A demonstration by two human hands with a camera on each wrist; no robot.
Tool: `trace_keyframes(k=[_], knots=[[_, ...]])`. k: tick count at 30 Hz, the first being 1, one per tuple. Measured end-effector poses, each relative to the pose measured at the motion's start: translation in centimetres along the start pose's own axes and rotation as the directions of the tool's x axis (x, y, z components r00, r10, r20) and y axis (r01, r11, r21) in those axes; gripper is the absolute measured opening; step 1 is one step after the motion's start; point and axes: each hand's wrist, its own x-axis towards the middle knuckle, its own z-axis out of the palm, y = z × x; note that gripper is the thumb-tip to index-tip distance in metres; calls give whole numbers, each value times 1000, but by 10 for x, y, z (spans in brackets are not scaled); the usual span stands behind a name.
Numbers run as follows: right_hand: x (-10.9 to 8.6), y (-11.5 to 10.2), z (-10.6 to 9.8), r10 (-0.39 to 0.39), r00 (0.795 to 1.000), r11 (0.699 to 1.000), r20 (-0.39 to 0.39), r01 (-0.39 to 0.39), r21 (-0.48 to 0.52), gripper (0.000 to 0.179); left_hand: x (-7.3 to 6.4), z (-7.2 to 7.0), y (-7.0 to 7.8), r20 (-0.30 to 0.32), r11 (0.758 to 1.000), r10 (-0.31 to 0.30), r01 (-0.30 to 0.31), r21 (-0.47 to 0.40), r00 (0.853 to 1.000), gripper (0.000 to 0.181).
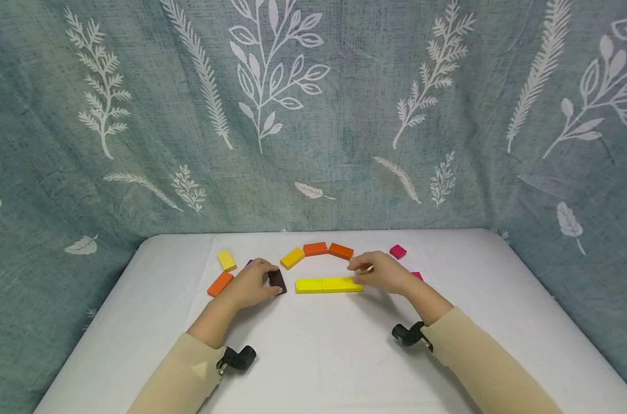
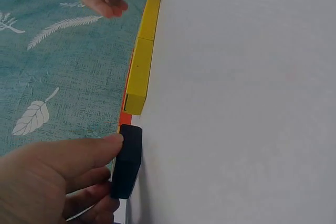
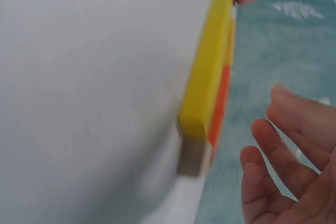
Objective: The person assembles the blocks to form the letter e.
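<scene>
Left hand (image 1: 247, 284): we saw it pinch the black block between thumb and fingers.
Black block (image 1: 277, 282): it stood tilted in that grip, just left of the yellow row and apart from it.
Right hand (image 1: 383, 272): we found its fingers loosely bent and spread, holding nothing, near the right end of the yellow row; the right wrist view showed a gap between them.
Yellow row (image 1: 323, 286): we counted two blocks laid end to end on the bench, between the two hands.
Arc behind the row: we saw a slanted amber block (image 1: 292, 258), then an orange block (image 1: 315, 249) and a rust block (image 1: 341, 250), close together.
Left side: we noted a pale yellow block (image 1: 227, 260) and a red-orange block (image 1: 220, 284) just beside it; a purple block (image 1: 249, 262) was mostly hidden behind the left hand.
Right side: we saw one pink block (image 1: 397, 251) whole and a second, partly covered by the right hand.
Sleeves (image 1: 184, 374): beige, with a black device (image 1: 241, 357) at each wrist.
Bench (image 1: 318, 356): white, under all the blocks.
Curtain (image 1: 354, 115): blue-green with white leaves, behind the bench.
</scene>
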Motion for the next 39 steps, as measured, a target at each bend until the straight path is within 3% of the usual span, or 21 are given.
trace_keyframes(k=[3, 13, 27, 39], knots=[[-9, 9, -14, -13, 1000, 999, -22, 12, -32, 31, 1, -1, 0, 15, 1000, 19, -19, 3, 1000, 50], [-34, 42, -43, 91, 992, 990, -85, -99, -100, 34, 3, -3, -4, 71, 997, 74, -72, -22, 995, 49], [-38, 76, -39, 76, 995, 978, -65, -87, -189, 34, 3, -7, -6, 126, 996, 49, -39, -80, 991, 52], [-38, 75, -42, 110, 991, 983, -75, -120, -140, 33, 4, -8, -10, 147, 997, 65, -59, -49, 987, 53]])
